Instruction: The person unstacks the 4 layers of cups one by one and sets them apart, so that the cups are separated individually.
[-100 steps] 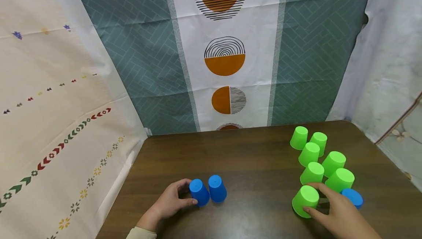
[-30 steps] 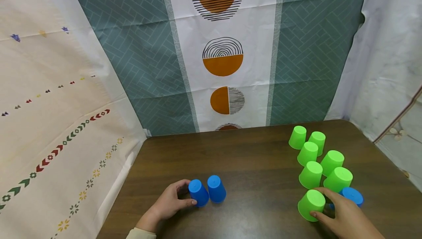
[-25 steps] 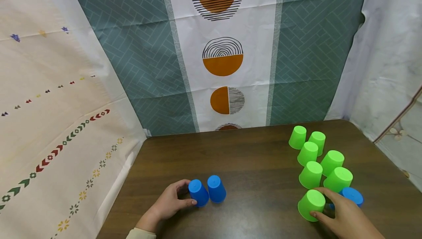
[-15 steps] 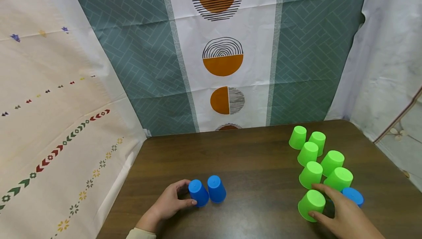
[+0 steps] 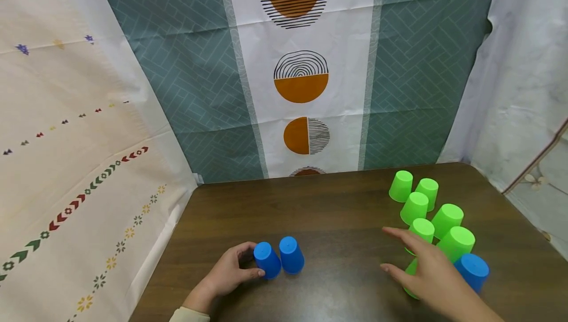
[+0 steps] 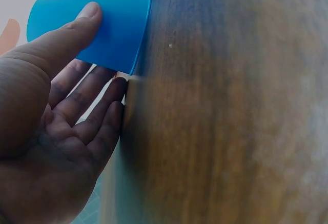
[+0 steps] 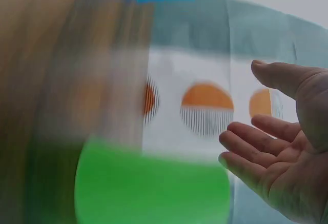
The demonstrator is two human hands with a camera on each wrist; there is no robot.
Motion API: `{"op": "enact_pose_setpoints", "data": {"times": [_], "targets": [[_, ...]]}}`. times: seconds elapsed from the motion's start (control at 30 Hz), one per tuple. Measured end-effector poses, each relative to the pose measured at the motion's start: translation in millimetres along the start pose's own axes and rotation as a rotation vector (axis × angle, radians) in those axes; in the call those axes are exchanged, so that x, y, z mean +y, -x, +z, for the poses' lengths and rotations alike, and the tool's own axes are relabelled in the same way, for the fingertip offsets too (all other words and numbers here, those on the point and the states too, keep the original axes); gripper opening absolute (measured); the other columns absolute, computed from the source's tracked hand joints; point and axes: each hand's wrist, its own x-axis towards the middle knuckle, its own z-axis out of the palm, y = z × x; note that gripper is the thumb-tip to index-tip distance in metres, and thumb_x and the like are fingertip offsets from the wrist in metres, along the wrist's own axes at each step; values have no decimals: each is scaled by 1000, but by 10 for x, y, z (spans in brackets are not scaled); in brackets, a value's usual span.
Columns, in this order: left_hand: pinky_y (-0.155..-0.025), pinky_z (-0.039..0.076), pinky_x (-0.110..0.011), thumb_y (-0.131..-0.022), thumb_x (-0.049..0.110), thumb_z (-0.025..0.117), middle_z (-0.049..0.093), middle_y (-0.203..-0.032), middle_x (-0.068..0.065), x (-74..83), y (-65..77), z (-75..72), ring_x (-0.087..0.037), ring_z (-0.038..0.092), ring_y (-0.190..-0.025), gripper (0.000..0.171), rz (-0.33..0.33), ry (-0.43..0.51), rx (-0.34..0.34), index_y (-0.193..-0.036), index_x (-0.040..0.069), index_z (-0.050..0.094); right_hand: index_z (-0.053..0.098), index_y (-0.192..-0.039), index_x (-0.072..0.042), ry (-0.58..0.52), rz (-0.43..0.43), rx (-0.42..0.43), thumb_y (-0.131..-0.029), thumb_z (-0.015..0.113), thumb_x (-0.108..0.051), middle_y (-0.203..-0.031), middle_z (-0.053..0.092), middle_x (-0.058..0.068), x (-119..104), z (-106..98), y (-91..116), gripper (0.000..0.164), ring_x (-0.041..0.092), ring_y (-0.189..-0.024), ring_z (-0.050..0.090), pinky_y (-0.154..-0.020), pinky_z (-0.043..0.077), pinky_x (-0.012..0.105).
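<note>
On the left of the table, my left hand [image 5: 228, 272] holds an upside-down blue cup [image 5: 267, 261], thumb on its near side and fingers behind. A second blue cup [image 5: 292, 255] stands just to its right. My right hand [image 5: 430, 272] is raised with thumb and fingers spread, holding nothing. Behind and below it is a partly hidden green cup [image 5: 411, 267], which shows large and blurred in the right wrist view. To the right of this hand stands another blue cup [image 5: 473, 270].
Several upside-down green cups [image 5: 447, 221] form two rough rows toward the back right of the dark wooden table [image 5: 337, 213]. A patterned cloth [image 5: 306, 65] hangs behind the table, with a cream cloth [image 5: 88, 189] at the left.
My right hand has let go of the green cup, after shifting it slightly right and nearer, and has risen up and left. More of the right-hand blue cup shows. The left hand has stayed still.
</note>
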Motion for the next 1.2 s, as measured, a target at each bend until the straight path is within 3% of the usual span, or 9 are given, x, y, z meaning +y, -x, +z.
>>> {"op": "enact_pose_setpoints", "data": {"times": [0.1, 0.17, 0.5, 0.63, 0.9, 1.2], "targets": [[-110, 43, -64, -89, 35, 86, 69, -131, -3, -21, -1, -5, -36, 60, -132, 53, 7, -7, 1, -132, 13, 64, 58, -145, -20, -57, -17, -94, -84, 91, -32, -138, 65, -3, -193, 196, -136, 70, 12, -95, 72, -81, 60, 37], [-110, 43, -64, -89, 35, 86, 69, -131, -2, -32, -3, -3, -35, 60, -131, 53, 11, -15, 4, -132, 13, 64, 59, -144, -19, -79, -36, -144, -85, 90, -33, -138, 65, -5, -298, 350, -223, 68, 21, -122, 66, -93, 59, 46], [-110, 44, -63, -90, 34, 85, 70, -130, -2, -37, -11, -3, -35, 61, -130, 51, 24, -21, 2, -132, 13, 64, 54, -146, -5, -412, -20, -380, -89, 86, -25, -141, 63, 9, -543, 1056, -624, 68, 27, -129, 62, -105, 52, 49], [-110, 44, -63, -90, 34, 86, 70, -130, -2, -46, -13, -9, -35, 61, -130, 52, 20, -6, -1, -132, 13, 64, 49, -150, -2, -403, 10, -424, -89, 87, -26, -145, 58, 17, -590, 1270, -732, 75, 34, -130, 61, -104, 52, 53], [-108, 46, -62, -90, 34, 85, 70, -129, -3, -35, -4, -8, -35, 62, -129, 52, 25, -18, 10, -132, 12, 64, 42, -156, -5, -307, 65, -460, -86, 89, -38, -150, 55, 14, -702, 1538, -888, 90, 35, -137, 54, -109, 47, 58], [-109, 44, -63, -89, 28, 86, 69, -131, -5, 12, -6, 8, -35, 62, -130, 52, 19, 23, 15, -132, 9, 64, 49, -150, -8, -318, 82, -480, -86, 89, -27, -143, 60, 15, -742, 1720, -928, 78, 36, -128, 60, -104, 51, 58]]}}
